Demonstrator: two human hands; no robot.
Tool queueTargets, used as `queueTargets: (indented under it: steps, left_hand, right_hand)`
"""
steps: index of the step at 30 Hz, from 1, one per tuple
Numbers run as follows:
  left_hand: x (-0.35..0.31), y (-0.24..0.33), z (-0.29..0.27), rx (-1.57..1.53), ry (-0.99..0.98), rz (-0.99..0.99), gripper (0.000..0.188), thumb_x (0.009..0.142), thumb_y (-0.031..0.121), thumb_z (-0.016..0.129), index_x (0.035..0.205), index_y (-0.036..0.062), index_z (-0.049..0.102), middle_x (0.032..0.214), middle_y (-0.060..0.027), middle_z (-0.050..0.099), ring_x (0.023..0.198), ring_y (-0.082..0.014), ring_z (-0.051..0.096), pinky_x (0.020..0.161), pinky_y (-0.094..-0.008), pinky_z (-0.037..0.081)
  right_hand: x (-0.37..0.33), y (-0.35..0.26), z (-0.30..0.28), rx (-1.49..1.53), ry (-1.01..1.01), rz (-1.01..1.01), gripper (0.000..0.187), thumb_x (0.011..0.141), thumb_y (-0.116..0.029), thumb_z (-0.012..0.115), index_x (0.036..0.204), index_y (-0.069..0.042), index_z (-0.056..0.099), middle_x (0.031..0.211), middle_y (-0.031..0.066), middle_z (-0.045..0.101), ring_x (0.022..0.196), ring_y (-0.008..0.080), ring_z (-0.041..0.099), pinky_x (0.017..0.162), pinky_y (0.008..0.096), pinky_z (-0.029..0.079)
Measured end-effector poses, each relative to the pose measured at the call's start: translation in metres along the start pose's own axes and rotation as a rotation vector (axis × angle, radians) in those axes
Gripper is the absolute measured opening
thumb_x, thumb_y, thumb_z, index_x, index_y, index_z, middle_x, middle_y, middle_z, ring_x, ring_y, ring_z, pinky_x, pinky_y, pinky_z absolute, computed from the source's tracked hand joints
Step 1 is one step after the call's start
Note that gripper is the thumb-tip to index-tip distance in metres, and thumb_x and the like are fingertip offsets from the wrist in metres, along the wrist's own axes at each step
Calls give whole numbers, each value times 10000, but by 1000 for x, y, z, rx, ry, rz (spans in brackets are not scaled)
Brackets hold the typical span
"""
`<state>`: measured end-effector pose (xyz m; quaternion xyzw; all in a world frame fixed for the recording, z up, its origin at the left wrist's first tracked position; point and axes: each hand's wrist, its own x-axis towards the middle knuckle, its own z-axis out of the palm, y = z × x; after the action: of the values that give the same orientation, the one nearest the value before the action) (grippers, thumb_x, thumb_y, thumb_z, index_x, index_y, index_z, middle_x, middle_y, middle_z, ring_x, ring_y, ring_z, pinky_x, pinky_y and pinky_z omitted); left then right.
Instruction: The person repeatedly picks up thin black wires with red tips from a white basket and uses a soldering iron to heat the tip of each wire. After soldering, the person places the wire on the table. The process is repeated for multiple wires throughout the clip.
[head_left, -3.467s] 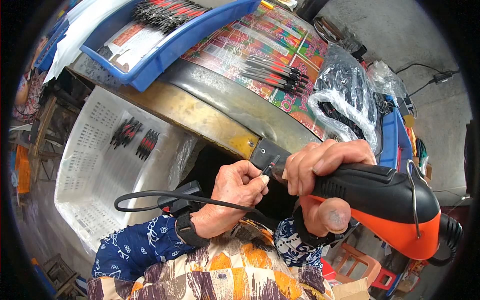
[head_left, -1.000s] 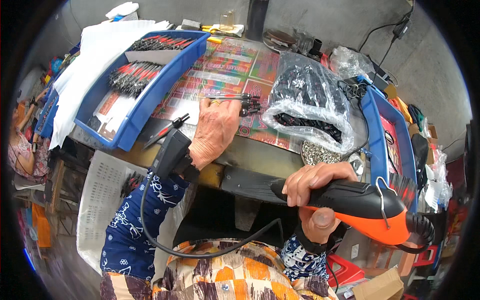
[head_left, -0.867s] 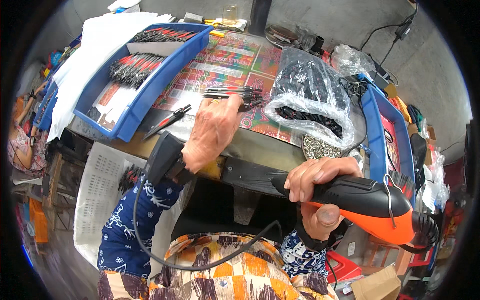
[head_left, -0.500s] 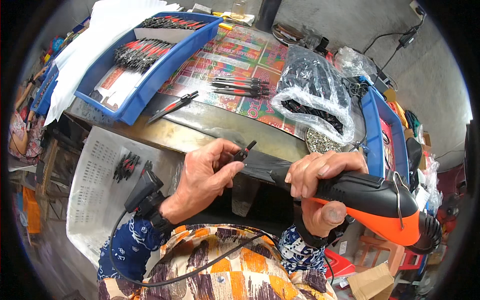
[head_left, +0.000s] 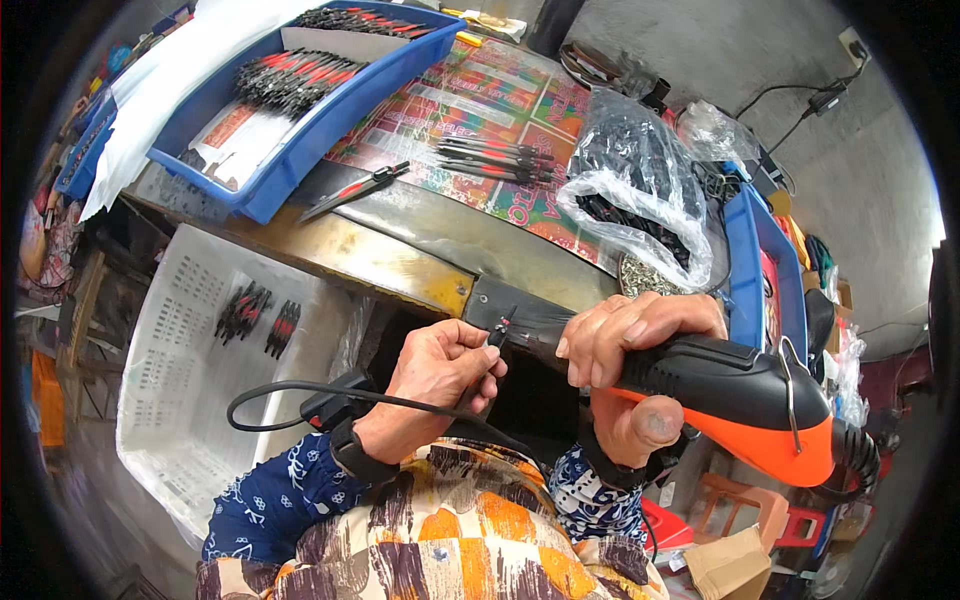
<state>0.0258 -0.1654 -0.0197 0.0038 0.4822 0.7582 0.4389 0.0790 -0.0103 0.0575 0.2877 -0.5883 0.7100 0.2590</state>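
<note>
- Two bare hands, the left [head_left: 440, 365] and the right [head_left: 640, 345], at the centre and right of centre of the frame, before the near edge of the desk [head_left: 430, 235].
- Left fingers: drawn narrow, thumb against forefinger, pinching a small black piece [head_left: 499, 334] at the centre of the frame, its slim end directed upward.
- Right fingers: wrapped around the front of a black-and-orange power tool [head_left: 750, 430], which extends to the lower right and bears a bent metal hook [head_left: 790, 395]. Whether its tip touches the small black piece cannot be told.
- Black cable [head_left: 370, 397]: looped across the left wrist.
- Upper left: blue tray [head_left: 290, 175], divided by a pale strip, with black-and-red pens [head_left: 295, 85] massed in it.
- Upper centre: row of pens [head_left: 495, 158], side by side on a colourful printed sheet [head_left: 490, 90]; nearer the tray, a single pen [head_left: 352, 192] lies aslant.
- Right of the row: clear plastic bag [head_left: 645, 140] of dark pieces, its mouth toward the wearer; just below, small metallic parts [head_left: 638, 276] in a heap.
- Left, below the desk: white perforated crate [head_left: 150, 390] containing two small groups of black-and-red pieces [head_left: 243, 312].
</note>
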Motion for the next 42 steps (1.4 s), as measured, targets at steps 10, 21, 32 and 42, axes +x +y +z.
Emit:
queueTargets:
  steps: [10, 21, 32, 42]
  left_hand:
    - [1, -5, 2, -51, 34, -3, 92, 868, 38, 589, 920, 23, 515, 763, -91, 616, 557, -88, 543, 429, -183, 414]
    - [0, -6, 3, -60, 42, -2, 84, 873, 44, 583, 914, 28, 512, 749, -67, 611, 548, -68, 513, 419, -172, 376]
    - [0, -6, 6, -63, 70, -5, 91, 864, 53, 597, 888, 26, 514, 715, -49, 596, 537, -58, 491, 415, -173, 358]
    - [1, -8, 9, -108, 102, 24, 66, 834, 28, 598, 836, 9, 535, 659, -41, 584, 495, -51, 473, 388, -182, 333]
  right_hand:
    - [1, 12, 16, -208, 243, 24, 659, 698, -608, 684, 920, -45, 423, 582, 22, 466, 457, 149, 494, 492, 320, 460]
    - [0, 14, 15, -186, 251, 51, 668, 694, -631, 668, 914, -55, 411, 585, 20, 458, 449, 137, 478, 495, 312, 453]
    - [6, 18, 8, -171, 74, 59, 632, 714, -602, 671, 892, -58, 403, 575, 21, 468, 435, 133, 478, 472, 305, 456]
    - [8, 20, 12, -189, 61, 113, 591, 742, -553, 678, 896, -50, 407, 601, 28, 480, 448, 131, 484, 472, 297, 460]
